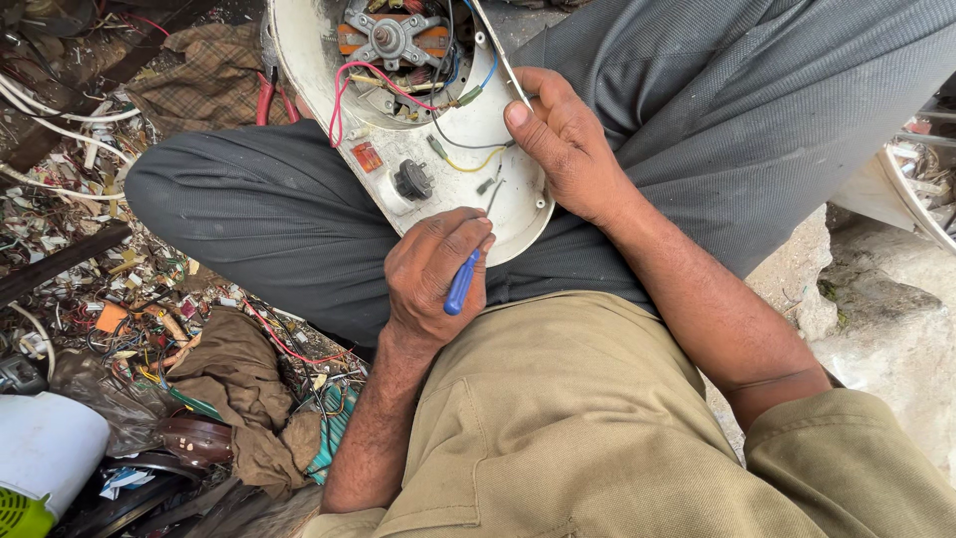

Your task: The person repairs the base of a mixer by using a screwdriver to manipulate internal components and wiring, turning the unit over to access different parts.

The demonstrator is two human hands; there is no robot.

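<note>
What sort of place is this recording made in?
Probably an informal repair or scrap workshop at floor level: an opened white appliance housing with bare motor, a screwdriver, and a wire-and-scrap litter beside the legs.

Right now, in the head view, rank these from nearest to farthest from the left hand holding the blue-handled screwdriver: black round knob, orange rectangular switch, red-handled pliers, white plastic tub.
From the left hand:
1. Black round knob, just above it on the white housing.
2. Orange rectangular switch, slightly farther up-left.
3. Red-handled pliers, beyond the housing's left edge.
4. White plastic tub, far bottom-left corner.
</note>
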